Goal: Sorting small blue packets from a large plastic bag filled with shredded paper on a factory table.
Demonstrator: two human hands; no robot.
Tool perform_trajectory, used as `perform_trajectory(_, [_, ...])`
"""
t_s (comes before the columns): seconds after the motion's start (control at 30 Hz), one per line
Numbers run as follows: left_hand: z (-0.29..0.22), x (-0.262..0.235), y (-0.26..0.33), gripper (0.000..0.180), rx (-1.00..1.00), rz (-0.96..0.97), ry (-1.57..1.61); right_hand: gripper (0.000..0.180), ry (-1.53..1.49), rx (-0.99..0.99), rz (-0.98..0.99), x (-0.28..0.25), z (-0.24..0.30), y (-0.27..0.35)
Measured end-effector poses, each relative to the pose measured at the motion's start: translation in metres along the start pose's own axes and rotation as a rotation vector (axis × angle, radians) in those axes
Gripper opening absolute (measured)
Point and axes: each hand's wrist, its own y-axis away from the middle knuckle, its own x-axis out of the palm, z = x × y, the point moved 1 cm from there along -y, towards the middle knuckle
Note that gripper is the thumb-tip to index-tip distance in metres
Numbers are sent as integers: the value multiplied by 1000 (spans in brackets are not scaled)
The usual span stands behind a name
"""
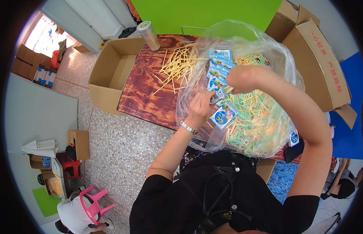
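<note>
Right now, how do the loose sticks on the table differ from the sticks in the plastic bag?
The loose sticks are pale yellow; the bagged sticks mix green and yellow. The loose sticks lie scattered, uncovered, on the wooden table; the bagged ones are heaped inside the clear bag, among small blue packets. Both are thin and straight.

The right hand (pixel 244 78) fingers are hidden inside the clear plastic bag (pixel 279 58).

Both hands (pixel 200 107) (pixel 244 78) inside a clear bag (pixel 267 50) of sticks (pixel 251 121) and blue packets (pixel 223 116).
</note>
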Motion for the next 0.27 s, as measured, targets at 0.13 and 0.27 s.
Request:
perform_trajectory(0.13, [-1,5,-2,41,-82,-12,68,34,72,16,-198,-11,17,19])
perform_trajectory(0.27, [1,6,-2,43,-326,54,241,70,-233,-64,-490,-5,-6,49])
